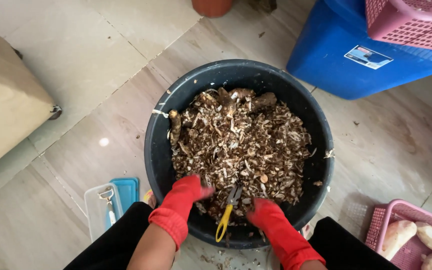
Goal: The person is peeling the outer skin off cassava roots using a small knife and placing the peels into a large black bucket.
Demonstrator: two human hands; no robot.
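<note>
Both my hands wear red rubber gloves and reach into a dark round basin (156, 150) on the floor. The basin is heaped with brown and white peelings (241, 150), and a few unpeeled brown roots (238, 96) lie at its far side. My left hand (185, 194) rests on the near left of the heap, fingers pointing right, with nothing seen in it. My right hand (265, 212) digs into the near edge of the heap and its fingertips are hidden in the peelings. A yellow-handled peeler (226, 217) lies between the two hands against the near wall, untouched.
A pink basket (376, 227) of peeled pale roots (398, 236) sits at the lower right. A blue bin (336, 55) with another pink basket (411, 22) on it stands at the far right. A clear box with a blue lid (126, 192) and a second peeler (109, 202) lies left of my knee. A beige stool (6, 100) is at the left.
</note>
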